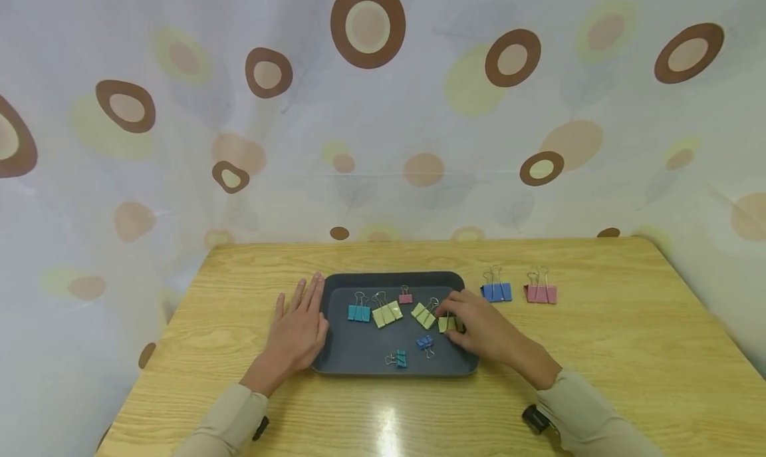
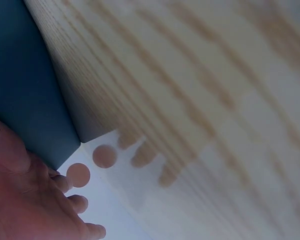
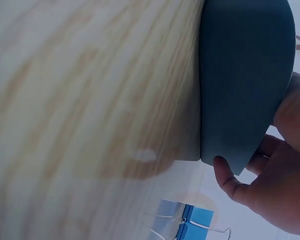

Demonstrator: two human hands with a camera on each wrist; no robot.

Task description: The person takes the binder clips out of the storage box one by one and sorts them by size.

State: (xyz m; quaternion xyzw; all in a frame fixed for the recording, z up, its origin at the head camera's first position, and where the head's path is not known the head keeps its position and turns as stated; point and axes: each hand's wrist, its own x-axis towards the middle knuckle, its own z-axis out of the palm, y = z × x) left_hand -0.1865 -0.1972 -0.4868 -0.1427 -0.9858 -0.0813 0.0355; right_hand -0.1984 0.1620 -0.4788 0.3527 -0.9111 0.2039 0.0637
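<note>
My left hand [image 1: 296,330] lies with its fingers extended along the left side of a dark grey tray [image 1: 353,352]. At the tray's right side, my right hand [image 1: 487,330] pinches a yellow binder clip [image 1: 443,324], partly hidden by the fingers. Just left of it lies another yellow binder clip [image 1: 423,316]. Farther left in the tray are a larger pale yellow clip [image 1: 387,314], a teal clip [image 1: 359,313] and a small pink clip [image 1: 405,299]. A small blue clip [image 1: 425,342] and a small teal clip [image 1: 401,358] lie nearer the front rim.
On the wooden table [image 1: 622,350], right of the tray, stand a large blue binder clip [image 1: 497,292] and a large pink one [image 1: 542,294]. A patterned curtain [image 1: 383,111] hangs behind the table's back edge. The tray wall [image 3: 245,85] rises beside my right hand.
</note>
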